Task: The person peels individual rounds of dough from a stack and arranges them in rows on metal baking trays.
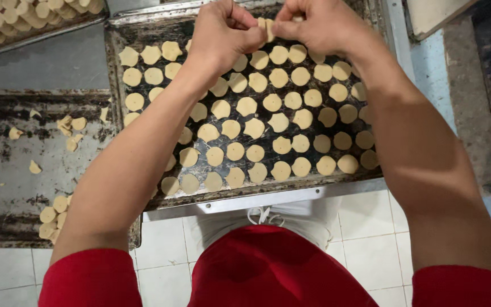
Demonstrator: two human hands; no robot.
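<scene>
**Head view: both hands pinch a pale dough piece over the far edge of the tray**

Head camera looks straight down on two bare forearms reaching to the top centre of the frame. The left hand is curled shut, thumb and fingers pinching one side of a small pale, soft dough piece; the right hand is closed on its other side, so the piece hangs between the fingertips, just above the tray's far rows.

Judging from this, the piece is being shaped or pulled apart; setting it down would call for a free gap among the rows.

Below the hands lies a dark, scorched rectangular metal baking tray, its surface mottled and greasy. Flat, matte, roughly round beige dough discs cover it in loose rows, mostly apart, some with ragged edges.

At left a second worn metal tray carries scattered dough scraps. Upper left, a heap of rounded dough pieces. Lower frame: red sleeves and white floor tiles.
</scene>
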